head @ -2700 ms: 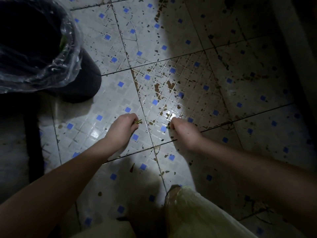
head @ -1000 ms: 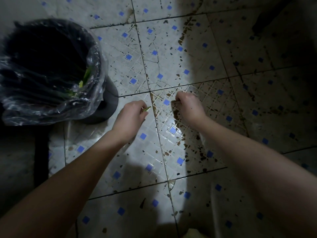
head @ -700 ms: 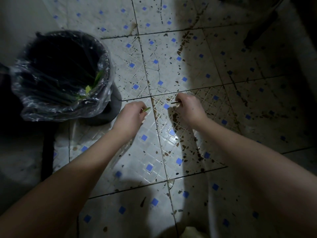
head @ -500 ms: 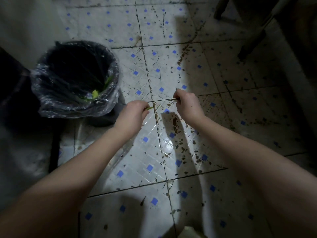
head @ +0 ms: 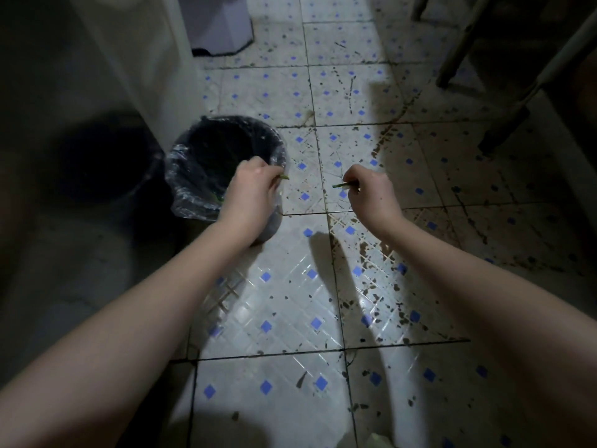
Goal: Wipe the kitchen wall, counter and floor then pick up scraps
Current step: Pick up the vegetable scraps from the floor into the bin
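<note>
While both bare arms reach forward above the tiled floor (head: 290,318), each hand carries a bit of plant waste. The left hand (head: 255,195) shows over the near right side of the lined bin (head: 219,147), its grip closed: fingers curled under, with the tip of a short green scrap (head: 285,178) poking out to the right from the front of the fist. How much more of that scrap lies inside the fist cannot be told. The right hand (head: 371,197) hangs over the floor, well to the right of the bin and apart from the left hand; its grip is likewise closed, pinching a thin green stem (head: 339,185) whose free end points left toward the other hand.

The bin is dark and round, with a clear plastic liner (head: 182,192) folded over its rim, and it stands on the floor against a pale panel (head: 155,76). A small fleck of green (head: 220,198) shows inside it by the left wrist. The floor tiles are white with small blue diamonds and carry many brown spots and streaks (head: 384,140), thickest to the right of the hands. Dark furniture legs (head: 458,50) stand at the far right. A grey box-like object (head: 219,24) sits at the far end by the panel, and the arms' shadows (head: 323,253) fall on the glossy tiles between the forearms.
</note>
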The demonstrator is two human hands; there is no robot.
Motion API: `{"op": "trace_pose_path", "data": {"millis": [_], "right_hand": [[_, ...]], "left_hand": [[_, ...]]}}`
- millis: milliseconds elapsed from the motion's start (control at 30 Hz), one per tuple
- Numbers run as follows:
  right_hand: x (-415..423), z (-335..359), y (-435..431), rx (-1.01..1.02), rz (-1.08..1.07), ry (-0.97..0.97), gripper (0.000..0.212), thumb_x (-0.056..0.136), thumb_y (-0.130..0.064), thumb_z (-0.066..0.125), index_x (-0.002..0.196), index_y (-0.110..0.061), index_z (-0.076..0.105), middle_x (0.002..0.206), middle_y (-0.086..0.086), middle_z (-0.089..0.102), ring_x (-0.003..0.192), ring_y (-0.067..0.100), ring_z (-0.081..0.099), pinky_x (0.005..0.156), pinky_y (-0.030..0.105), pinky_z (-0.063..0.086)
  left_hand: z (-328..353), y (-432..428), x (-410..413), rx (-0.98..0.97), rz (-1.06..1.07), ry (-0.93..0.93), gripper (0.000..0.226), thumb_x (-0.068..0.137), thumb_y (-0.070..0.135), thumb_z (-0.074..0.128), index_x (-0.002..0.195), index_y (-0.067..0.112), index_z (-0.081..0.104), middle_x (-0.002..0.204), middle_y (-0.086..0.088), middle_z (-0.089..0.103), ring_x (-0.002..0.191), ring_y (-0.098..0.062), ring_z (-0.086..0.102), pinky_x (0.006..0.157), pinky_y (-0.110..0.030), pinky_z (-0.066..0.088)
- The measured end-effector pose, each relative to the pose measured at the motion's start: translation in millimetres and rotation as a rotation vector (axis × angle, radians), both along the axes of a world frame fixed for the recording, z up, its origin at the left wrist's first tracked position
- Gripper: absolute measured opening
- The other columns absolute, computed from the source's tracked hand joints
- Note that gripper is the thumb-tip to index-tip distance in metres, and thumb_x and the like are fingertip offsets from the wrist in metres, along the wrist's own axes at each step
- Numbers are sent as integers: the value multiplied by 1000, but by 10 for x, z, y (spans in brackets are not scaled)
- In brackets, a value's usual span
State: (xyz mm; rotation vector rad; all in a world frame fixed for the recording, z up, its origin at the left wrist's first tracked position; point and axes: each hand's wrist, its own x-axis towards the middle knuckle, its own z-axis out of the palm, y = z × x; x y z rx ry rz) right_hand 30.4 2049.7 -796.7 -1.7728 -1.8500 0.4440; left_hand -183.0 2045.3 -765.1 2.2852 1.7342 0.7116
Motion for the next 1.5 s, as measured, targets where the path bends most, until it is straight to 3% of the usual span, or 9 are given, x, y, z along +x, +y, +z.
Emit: {"op": "trace_pose_path", "data": {"millis": [233, 367, 467, 767, 867, 1067, 1333, 1433, 1500], "right_hand": [[-307, 230, 83, 123, 14, 67, 24, 85, 5, 50, 97, -8, 65, 97, 6, 68, 89, 19, 60, 72, 26, 45], [-556, 339, 144, 148, 62, 147, 22, 82, 7, 51, 95, -5, 65, 94, 10, 69, 89, 25, 62, 81, 39, 51], [-757, 377, 154, 184, 108, 168, 21, 79, 8, 50, 89, -5, 64, 87, 11, 68, 83, 26, 61, 76, 41, 50], [-1130, 358, 253, 202, 204, 148, 23, 81, 7, 49, 86, -7, 67, 82, 9, 67, 73, 17, 55, 62, 18, 34], [-1207, 362, 283, 190, 210, 164, 23, 82, 6, 50, 89, -8, 68, 87, 9, 68, 78, 19, 60, 67, 23, 43], [-1257, 367, 287, 170, 236, 163, 18, 86, -3, 59, 99, -9, 70, 97, 7, 70, 90, 17, 62, 79, 22, 45], [-1173, 368, 262, 101, 249, 83, 25, 90, -15, 57, 112, -19, 67, 108, 1, 70, 99, 19, 63, 91, 37, 47], [-1130, 364, 265, 102, 221, 8, 28, 91, -10, 54, 111, -22, 67, 106, 0, 71, 101, 21, 61, 97, 40, 42], [-1085, 358, 252, 94, 195, 87, 28, 88, -2, 54, 105, -17, 69, 102, 2, 71, 97, 22, 62, 92, 36, 46]], "left_hand": [[57, -38, -365, -51, 181, 65, 41, 91, -8, 46, 126, 7, 61, 112, -19, 56, 107, -35, 49, 91, -43, 44], [86, -101, -468, -94, 205, 115, 50, 88, -12, 42, 132, 8, 55, 122, -18, 54, 113, -37, 48, 96, -46, 43], [111, -133, -541, -79, 229, 197, 57, 86, -12, 44, 140, 6, 44, 139, -16, 45, 120, -37, 45, 98, -46, 43], [132, -205, -653, -198, 347, 353, 42, 96, 26, 45, 138, 17, 45, 151, -14, 33, 130, -36, 38, 100, -46, 36], [150, -229, -653, -196, 348, 344, 42, 97, 28, 44, 138, 17, 45, 149, -14, 35, 130, -36, 38, 100, -47, 36], [192, -232, -657, -222, 374, 316, 42, 97, 27, 43, 137, 17, 45, 149, -13, 35, 132, -35, 35, 101, -46, 35], [211, -188, -598, -219, 382, 303, 40, 97, 26, 43, 135, 15, 48, 146, -13, 40, 130, -35, 38, 101, -47, 35], [216, -162, -588, -220, 390, 296, 40, 97, 27, 43, 135, 15, 49, 144, -14, 41, 129, -35, 40, 100, -47, 36], [216, -151, -579, -222, 391, 290, 40, 97, 26, 42, 135, 15, 49, 144, -14, 42, 128, -36, 40, 100, -48, 36]]}}
